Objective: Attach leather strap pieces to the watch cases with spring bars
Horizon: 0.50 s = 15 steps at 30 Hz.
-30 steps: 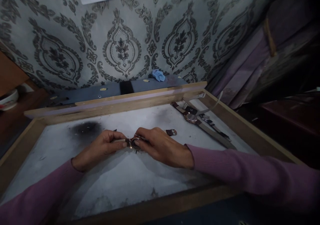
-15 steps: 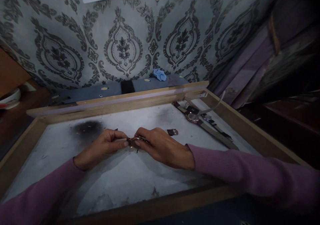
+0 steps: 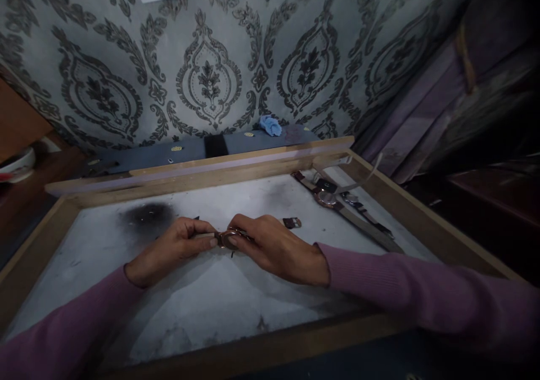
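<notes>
Head camera, then, the one view to go by: a round watch (image 3: 230,238) sits between two hands over the middle of a shallow wooden tray (image 3: 194,178). From where I stand, the left hand (image 3: 172,247) pinches a narrow strap (image 3: 205,235), thumb against finger, right up by the watch's edge. The right hand (image 3: 274,247) is curled closed around the watch's right side, thumb across its front; what its tucked fingers do behind, I can't tell.

That left pinch looks small to me, so the strap could slip out if the pull comes crooked. A thumb pressing hard on the smooth front might smear it or skid off. Any tiny part that dropped could be hard to find near the sooty dark patch (image 3: 147,217) on the left.

The watch has a shiny, coppery rim; the strap is flat and pale along its edge. Just beyond the right hand lies a short dark strap piece (image 3: 291,222) with a metal buckle. Far right, a bigger watch (image 3: 327,199) with a long, flat grey-brown band lies beside a slimmer dark one (image 3: 352,200). Behind the tray sits a crumpled, soft blue cloth (image 3: 270,125).
</notes>
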Tool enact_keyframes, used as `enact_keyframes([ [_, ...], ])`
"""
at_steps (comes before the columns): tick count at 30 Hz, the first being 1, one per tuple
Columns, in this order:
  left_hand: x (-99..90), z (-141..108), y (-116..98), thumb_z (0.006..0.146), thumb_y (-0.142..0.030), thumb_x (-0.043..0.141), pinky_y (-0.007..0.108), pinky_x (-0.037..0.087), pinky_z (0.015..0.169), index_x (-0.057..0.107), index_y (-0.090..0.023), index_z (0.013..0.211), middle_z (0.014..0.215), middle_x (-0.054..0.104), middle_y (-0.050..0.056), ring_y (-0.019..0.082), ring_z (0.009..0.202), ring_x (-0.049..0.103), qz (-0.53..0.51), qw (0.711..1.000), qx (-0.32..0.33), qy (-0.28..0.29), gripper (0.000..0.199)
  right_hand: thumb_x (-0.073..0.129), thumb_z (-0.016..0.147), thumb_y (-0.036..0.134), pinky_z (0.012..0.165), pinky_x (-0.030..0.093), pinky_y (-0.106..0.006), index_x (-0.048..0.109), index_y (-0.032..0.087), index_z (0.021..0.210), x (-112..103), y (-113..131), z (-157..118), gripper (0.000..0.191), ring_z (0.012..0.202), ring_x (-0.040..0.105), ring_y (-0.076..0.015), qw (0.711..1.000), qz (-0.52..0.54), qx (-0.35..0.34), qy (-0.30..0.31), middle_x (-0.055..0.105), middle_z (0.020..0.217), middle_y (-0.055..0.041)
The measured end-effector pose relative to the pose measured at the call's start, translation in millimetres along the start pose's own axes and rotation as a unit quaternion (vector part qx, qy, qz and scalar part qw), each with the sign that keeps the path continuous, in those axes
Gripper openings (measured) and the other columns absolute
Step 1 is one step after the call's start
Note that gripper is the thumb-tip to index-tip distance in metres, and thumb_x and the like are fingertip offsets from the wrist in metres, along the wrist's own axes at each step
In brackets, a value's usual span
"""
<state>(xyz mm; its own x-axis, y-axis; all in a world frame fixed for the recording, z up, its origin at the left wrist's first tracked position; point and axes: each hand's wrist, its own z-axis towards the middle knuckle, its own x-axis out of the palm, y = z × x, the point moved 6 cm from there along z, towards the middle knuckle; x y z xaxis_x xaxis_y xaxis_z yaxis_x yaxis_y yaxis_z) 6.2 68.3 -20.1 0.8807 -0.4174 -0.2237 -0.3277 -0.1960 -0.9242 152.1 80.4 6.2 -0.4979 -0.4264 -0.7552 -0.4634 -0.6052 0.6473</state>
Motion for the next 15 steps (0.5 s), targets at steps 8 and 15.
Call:
enact_keyframes([
  [8,-0.5,-0.7,1.0,0.079,-0.039,0.065,0.024,0.036,0.055,0.074,-0.015,0.087,0.064,0.062,0.002,0.017,0.068,0.054,0.001,1.000,-0.002,-0.006,0.026,0.046,0.094,0.023,0.051,0.031,-0.022,0.057,0.014,0.094,-1.5,0.3,-1.1,0.014,0.056,0.055,-0.0125,1.000,0.000,0.003,-0.004,0.065,0.069,-0.0033],
  [15,-1.3,-1.2,1.8,0.078,-0.039,0.065,0.023,0.031,0.052,0.071,-0.015,0.082,0.064,0.059,0.000,0.012,0.057,0.044,0.000,1.000,-0.006,-0.017,0.025,0.047,0.094,0.024,0.053,0.031,-0.023,0.057,0.013,0.097,-0.4,-1.2,0.0,0.015,0.061,0.058,-0.0141,1.000,-0.007,0.006,-0.002,0.066,0.073,-0.0053],
])
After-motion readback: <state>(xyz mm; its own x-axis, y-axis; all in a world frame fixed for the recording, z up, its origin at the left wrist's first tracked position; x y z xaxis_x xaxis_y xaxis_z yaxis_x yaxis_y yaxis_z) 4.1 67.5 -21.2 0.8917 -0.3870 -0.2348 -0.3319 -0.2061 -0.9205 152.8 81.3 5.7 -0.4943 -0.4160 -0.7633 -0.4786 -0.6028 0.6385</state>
